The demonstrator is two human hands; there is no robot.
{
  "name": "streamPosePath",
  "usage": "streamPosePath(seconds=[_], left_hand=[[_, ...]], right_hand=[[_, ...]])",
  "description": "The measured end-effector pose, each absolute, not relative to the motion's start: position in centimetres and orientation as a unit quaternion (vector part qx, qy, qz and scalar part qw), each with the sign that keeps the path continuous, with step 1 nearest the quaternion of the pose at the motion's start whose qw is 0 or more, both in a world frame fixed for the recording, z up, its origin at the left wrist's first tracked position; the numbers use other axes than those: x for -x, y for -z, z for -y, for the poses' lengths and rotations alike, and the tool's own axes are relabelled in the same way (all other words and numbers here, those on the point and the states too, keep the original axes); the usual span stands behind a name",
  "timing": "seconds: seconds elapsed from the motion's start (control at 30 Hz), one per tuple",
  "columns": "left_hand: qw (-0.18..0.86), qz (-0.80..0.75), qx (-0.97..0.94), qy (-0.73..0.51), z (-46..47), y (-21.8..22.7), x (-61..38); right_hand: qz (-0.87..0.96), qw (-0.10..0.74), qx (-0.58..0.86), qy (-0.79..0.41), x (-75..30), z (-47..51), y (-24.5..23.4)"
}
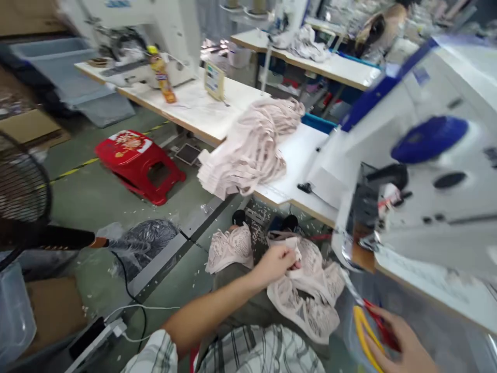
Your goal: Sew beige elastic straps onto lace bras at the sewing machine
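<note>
My left hand (pixel 276 263) is closed in a pinch on a pale pink lace garment piece (pixel 308 290) that lies across my lap. A second pink lace piece (pixel 230 248) rests on my left knee. At the bottom right, my right hand (pixel 402 344) grips scissors with yellow and red handles (pixel 367 324), blades pointing up toward the sewing machine. A stack of pale pink fabric pieces (pixel 254 147) hangs over the edge of the white table (pixel 298 155).
A white and blue sewing machine (pixel 427 171) fills the right side. A red plastic stool (pixel 140 163) lies on the green floor. A black fan (pixel 21 191) stands at left. More tables, another machine and a bottle (pixel 163 75) sit behind.
</note>
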State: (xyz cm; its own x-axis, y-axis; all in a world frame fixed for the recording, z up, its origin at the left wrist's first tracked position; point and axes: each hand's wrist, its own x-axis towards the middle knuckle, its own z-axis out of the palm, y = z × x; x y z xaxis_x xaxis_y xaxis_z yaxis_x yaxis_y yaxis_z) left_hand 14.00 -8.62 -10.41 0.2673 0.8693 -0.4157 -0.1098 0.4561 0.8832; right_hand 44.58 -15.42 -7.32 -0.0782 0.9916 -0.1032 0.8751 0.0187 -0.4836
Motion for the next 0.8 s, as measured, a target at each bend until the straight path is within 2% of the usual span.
streamPosePath(seconds=[0.17,0.4,0.7,0.8], left_hand=[[0.703,-0.479,-0.422,-0.314,8.3,8.8,-15.5],[0.692,-0.477,-0.468,-0.275,8.5,5.9,-17.8],[0.642,-0.502,-0.524,-0.248,8.5,6.0,-19.3],[0.648,-0.500,-0.518,-0.250,8.2,6.1,-19.4]], right_hand=[[0.750,0.210,0.607,-0.160,-39.7,18.1,7.4],[0.761,0.257,0.572,-0.166,-39.5,16.5,7.8],[0.742,0.249,0.564,-0.262,-40.5,15.1,8.3],[0.709,0.276,0.580,-0.293,-41.2,15.8,8.9]])
